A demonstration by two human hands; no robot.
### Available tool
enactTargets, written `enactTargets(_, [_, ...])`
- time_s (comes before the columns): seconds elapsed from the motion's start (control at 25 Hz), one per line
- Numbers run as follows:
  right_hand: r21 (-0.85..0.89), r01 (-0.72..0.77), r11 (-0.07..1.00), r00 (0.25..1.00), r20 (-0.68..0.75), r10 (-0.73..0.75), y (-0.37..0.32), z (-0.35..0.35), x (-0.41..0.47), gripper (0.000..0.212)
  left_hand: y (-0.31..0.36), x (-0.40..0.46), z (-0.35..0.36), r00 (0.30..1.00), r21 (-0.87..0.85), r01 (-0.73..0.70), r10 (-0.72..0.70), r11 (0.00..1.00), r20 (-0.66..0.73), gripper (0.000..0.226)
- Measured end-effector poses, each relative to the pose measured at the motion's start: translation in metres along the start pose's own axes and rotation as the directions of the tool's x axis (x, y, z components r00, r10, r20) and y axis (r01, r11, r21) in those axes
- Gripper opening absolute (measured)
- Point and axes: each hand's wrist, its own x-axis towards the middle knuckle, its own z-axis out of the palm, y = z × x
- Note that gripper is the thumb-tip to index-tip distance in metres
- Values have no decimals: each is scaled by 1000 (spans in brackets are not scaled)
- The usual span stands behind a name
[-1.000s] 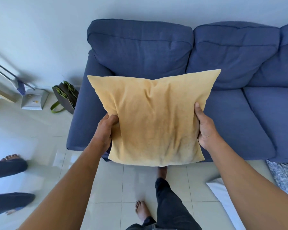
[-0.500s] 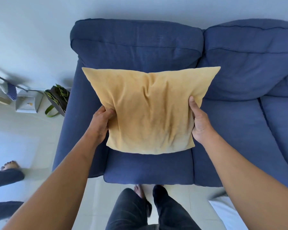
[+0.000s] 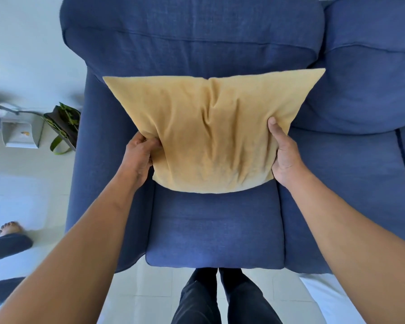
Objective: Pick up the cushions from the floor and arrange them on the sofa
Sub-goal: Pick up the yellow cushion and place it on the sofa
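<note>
Left hand (image 3: 139, 157): your fingers are closed, pinching the cushion's left edge.
Right hand (image 3: 284, 157): your thumb lies on the front face, fingers hidden behind the right edge.
Cushion (image 3: 211, 134): yellow, upright, over the sofa's (image 3: 215, 239) end seat, before its backrest; whether it touches, you cannot tell.
Change: you have stepped closer; the sofa now fills the view.
Bag (image 3: 64, 123): on the floor, left of the armrest.

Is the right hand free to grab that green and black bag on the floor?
Probably not. The right hand is gripping the yellow cushion, and the bag sits beyond the sofa arm, on the left hand side.
</note>
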Motion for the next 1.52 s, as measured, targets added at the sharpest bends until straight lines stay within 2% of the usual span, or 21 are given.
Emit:
enactTargets(0.16, [-41,-38,998,999,-31,36,5,4,46,60,-6,50,4,1000,9,0,0,1000,-6,45])
enactTargets(0.32, [-130,-198,971,975,-125,183,17,5,70,76,-16,83,14,993,106,113,-110,988,-39,53])
enactTargets(0.44, [-98,-164,982,972,-184,144,-1,9,79,71,0,93,15,992,76,123,-120,990,-43,50])
enactTargets(0.52, [-85,-91,992,970,-233,69,-23,12,85,71,24,101,12,990,-22,106,-108,994,-95,38])
enactTargets(0.64, [-163,-23,986,963,-268,-22,-54,20,92,46,64,117,8,984,-147,36,-61,988,-167,27])
enactTargets(0.72, [-264,-29,964,964,-263,-43,-67,22,92,22,81,121,8,990,-39,-7,2,999,-140,23])
enactTargets(0.8, [-275,10,961,946,-307,-98,-75,18,91,8,86,121,3,987,34,-82,86,996,-137,13])
enactTargets(0.96, [-236,84,968,931,-328,-161,-70,5,82,16,76,110,-15,979,-30,-159,154,987,-137,15])
enactTargets(1.12, [-291,-45,956,930,-363,-66,-56,6,75,9,65,104,-11,977,43,-89,96,995,-192,9])
enactTargets(1.32, [-310,-16,951,933,-346,-97,-73,13,62,23,80,94,-9,964,71,-59,76,996,-256,18])
enactTargets(1.52, [-363,22,931,930,-333,-152,-62,16,13,14,60,50,-9,948,142,-61,102,988,-301,31])
